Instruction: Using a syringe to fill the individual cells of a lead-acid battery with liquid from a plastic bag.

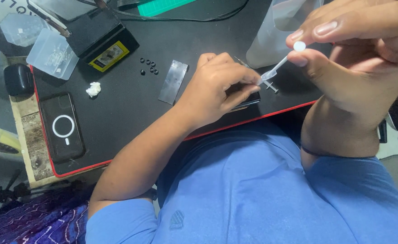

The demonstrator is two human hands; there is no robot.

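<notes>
At the right of the frame, the right hand (357, 58) pinches a small clear syringe (280, 65) by its white plunger cap, tip angled down toward the left hand (217, 88). The left fingers (242, 79) clamp a dark flat part (246, 101) on the bench (131, 117), steadying it under the tip. Black rings (148, 64) and a phone (62, 126) lie left.

Our left hand (217, 88) lies low over the mat's red front edge, knuckles up, fingers curled in and pinched shut at the tips, forearm running back toward our chest. Our right hand (357, 58) is raised closer to us, thumb and forefinger pressed together in a pinch, wrist bent, forearm upright.
</notes>
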